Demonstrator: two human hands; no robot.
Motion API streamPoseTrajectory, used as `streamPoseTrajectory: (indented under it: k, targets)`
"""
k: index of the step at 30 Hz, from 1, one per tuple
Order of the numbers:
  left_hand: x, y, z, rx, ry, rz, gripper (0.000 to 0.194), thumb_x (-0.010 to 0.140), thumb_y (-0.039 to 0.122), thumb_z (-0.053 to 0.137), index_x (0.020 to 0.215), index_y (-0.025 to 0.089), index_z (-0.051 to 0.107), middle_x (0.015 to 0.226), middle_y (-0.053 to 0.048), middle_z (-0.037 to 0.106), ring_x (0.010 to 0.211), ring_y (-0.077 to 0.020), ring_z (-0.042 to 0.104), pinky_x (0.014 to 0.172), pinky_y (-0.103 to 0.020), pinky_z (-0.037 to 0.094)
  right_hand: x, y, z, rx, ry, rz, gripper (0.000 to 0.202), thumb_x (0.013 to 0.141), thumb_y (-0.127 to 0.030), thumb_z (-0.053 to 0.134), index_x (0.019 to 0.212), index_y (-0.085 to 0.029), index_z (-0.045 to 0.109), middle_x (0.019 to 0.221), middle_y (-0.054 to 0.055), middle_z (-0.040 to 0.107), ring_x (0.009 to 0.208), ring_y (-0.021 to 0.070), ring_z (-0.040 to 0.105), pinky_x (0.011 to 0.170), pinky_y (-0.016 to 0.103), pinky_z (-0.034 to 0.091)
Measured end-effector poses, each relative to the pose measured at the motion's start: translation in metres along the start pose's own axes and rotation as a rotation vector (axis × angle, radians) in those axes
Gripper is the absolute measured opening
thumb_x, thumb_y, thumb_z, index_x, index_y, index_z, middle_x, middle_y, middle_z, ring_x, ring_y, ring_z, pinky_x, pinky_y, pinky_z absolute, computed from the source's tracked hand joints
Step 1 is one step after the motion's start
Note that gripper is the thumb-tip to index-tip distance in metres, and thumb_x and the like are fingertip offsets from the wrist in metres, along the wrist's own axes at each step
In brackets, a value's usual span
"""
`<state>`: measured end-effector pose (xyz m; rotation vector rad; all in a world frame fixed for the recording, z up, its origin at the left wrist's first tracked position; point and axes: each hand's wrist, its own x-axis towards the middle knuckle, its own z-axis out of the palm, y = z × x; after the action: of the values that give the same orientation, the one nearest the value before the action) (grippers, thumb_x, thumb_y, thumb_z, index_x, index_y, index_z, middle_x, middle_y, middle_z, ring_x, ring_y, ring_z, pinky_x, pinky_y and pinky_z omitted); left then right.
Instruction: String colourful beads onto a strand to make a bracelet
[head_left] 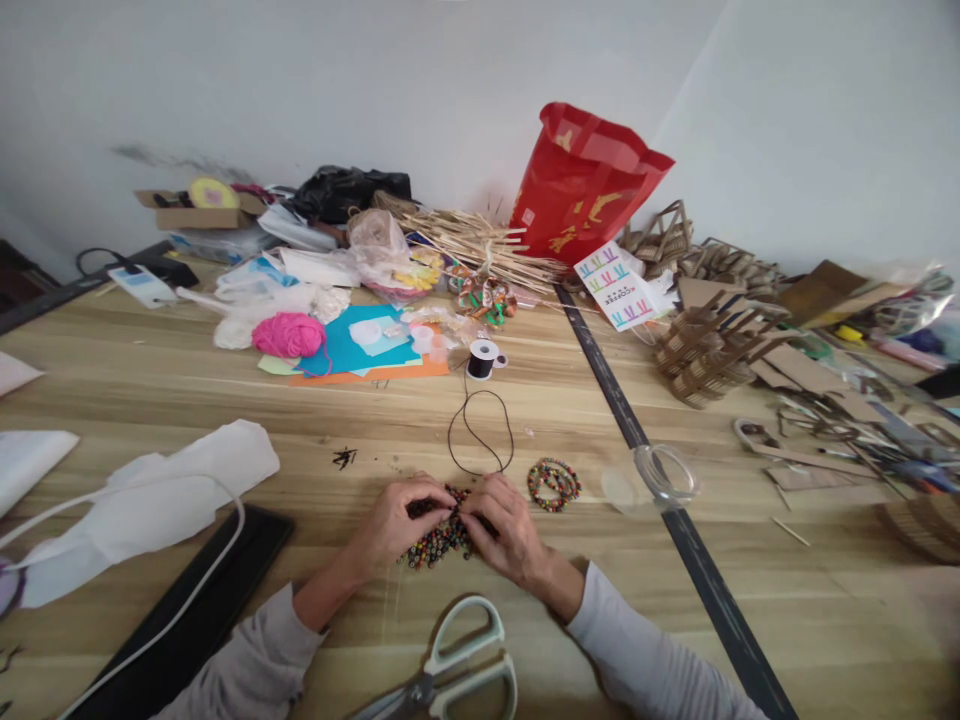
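Both hands meet over a small pile of multicoloured beads [437, 548] on the wooden table. My left hand [401, 520] pinches thumb and forefinger together above the pile; whatever lies between them is too small to make out. Close beside it, my right hand [510, 528] is also pinched, on a thin black cord. That black cord [512, 430] loops across the table from a white spool [481, 360] of black cord down to the fingers. To the right lie beaded bracelets [553, 485]. Scissors [465, 670] with pale handles rest nearest me.
Short black pieces [344, 458] lie left of the beads. A clear tape roll [666, 474] sits right, near a dark table strip [600, 360]. Pink yarn [289, 335], a red bag [585, 185] and small woven baskets [705, 350] stand further back. A white cable [232, 490] curves at left.
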<state>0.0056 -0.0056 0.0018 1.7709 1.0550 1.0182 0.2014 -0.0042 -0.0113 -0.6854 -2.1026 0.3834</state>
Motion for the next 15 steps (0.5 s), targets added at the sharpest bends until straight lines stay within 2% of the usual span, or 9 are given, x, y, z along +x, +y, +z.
streamPoseTrajectory:
  k: [15]
  targets:
    - [-0.0001,0.0032,-0.0002,0.042,0.009,-0.021,0.010,0.074,0.008,0.066,0.072,0.015,0.072,0.072,-0.004,0.071,0.071,-0.0171,0.065,0.071,-0.026,0.049,-0.0008,0.0000,0.0003,-0.018,0.003,0.004,0.009,0.093,-0.015,0.051,0.088,-0.020,0.057,0.079,0.005,0.061,0.076,0.0183,0.055,0.075,0.035,0.048]
